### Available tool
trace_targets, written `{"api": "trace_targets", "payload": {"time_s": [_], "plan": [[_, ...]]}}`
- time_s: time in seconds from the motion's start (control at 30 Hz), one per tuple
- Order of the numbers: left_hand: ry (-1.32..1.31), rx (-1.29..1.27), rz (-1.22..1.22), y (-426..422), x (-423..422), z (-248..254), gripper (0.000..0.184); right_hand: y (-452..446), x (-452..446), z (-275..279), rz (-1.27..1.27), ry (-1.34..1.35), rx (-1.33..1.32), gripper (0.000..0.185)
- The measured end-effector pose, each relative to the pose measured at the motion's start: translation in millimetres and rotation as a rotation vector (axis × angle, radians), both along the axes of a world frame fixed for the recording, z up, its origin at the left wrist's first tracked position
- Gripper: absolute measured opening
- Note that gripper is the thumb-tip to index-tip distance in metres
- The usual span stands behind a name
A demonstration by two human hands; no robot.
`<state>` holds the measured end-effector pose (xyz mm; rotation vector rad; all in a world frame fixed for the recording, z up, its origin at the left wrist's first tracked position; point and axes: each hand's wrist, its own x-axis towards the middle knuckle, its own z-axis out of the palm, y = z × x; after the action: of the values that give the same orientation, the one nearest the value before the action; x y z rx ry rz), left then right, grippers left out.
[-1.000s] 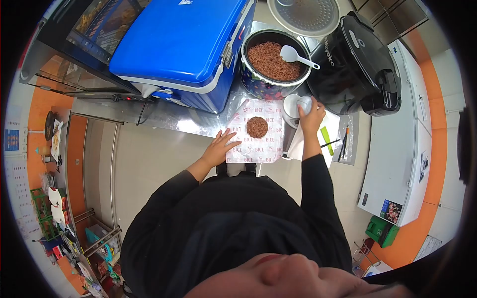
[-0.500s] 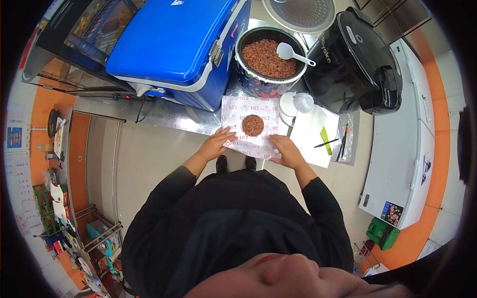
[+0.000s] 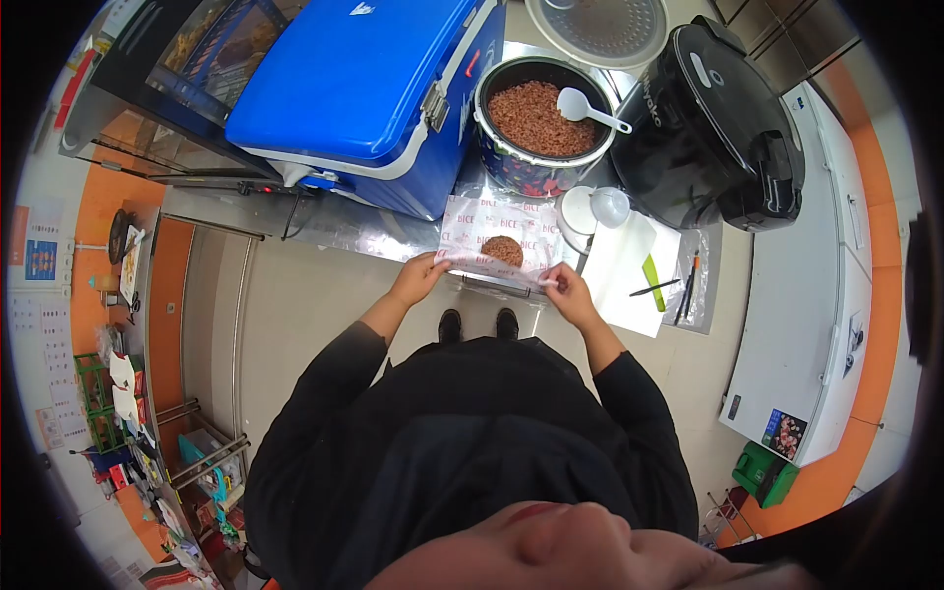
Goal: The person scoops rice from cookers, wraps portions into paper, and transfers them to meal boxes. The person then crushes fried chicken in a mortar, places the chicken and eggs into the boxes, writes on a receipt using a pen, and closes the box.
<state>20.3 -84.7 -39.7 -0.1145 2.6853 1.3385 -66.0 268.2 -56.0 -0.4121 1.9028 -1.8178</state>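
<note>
A printed white paper sheet (image 3: 472,218) lies at the table's front edge with a round patty of reddish-brown rice (image 3: 502,250) on it. My left hand (image 3: 419,276) pinches the sheet's near left corner, and my right hand (image 3: 570,293) pinches its near right corner. The near edge is lifted and folded over the lower part of the rice. Just right of the sheet are a white round container (image 3: 577,210) and a clear cup (image 3: 610,206). Behind the sheet stands a pot of the same rice (image 3: 539,120) with a white paddle (image 3: 587,109) in it.
A blue cooler (image 3: 354,79) stands at the back left, a black rice cooker (image 3: 713,128) at the back right. A perforated lid (image 3: 602,29) is behind the pot. White paper (image 3: 621,285), a green tool (image 3: 651,283) and dark pens (image 3: 687,290) lie at the right.
My right hand has let go of the clear cup and moved left to the sheet. Both hands have taken the near corners and raised the near edge over part of the rice.
</note>
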Motion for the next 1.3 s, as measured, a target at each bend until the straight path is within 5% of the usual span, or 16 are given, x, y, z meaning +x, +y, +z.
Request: {"api": "trace_targets", "payload": {"time_s": [0.2,0.53,0.6,0.67,0.77,0.83,1.0,1.1,1.17,1.3], "plan": [[0.112,0.467,0.276,17.5,-18.4,-56.5,0.031,-23.6,-33.5,-19.2,-0.229,-0.071,-0.042,0.019],[0.151,0.056,0.579,53.5,-16.5,-15.4,0.046,-44.9,-29.9,-0.1,-0.37,0.127,0.251,0.018],[0.593,-0.499,0.54,81.9,-11.8,0.7,0.051,-45.3,-32.8,-10.0,-0.369,0.194,0.277,0.018],[0.422,-0.476,-0.013,98.8,-2.6,-2.3,0.058,-47.9,-36.3,-9.5,-0.368,0.269,0.298,0.019],[0.445,-0.681,-0.098,125.5,-1.8,-3.7,0.065,-60.7,-36.3,22.3,-0.397,0.134,0.453,0.021],[0.43,-0.736,-0.101,126.9,-5.3,-7.2,0.069,-75.4,-40.0,40.1,-0.403,0.964,0.594,0.023],[0.39,-0.738,-0.119,125.5,-3.6,-10.6,0.07,-124.5,-96.0,10.3,0.093,1.003,0.492,0.029],[0.373,-0.745,-0.114,124.7,-5.7,-6.6,0.07,-155.0,-120.9,-6.7,0.253,1.123,0.613,0.033],[0.339,-0.702,-0.099,125.8,-3.9,-3.7,0.069,-171.8,-122.0,-1.3,0.465,1.112,0.961,0.035],[0.322,-0.69,-0.082,127.2,-4.4,-4.7,0.067,-184.4,-114.7,13.5,0.5,1.148,1.061,0.031]]}}
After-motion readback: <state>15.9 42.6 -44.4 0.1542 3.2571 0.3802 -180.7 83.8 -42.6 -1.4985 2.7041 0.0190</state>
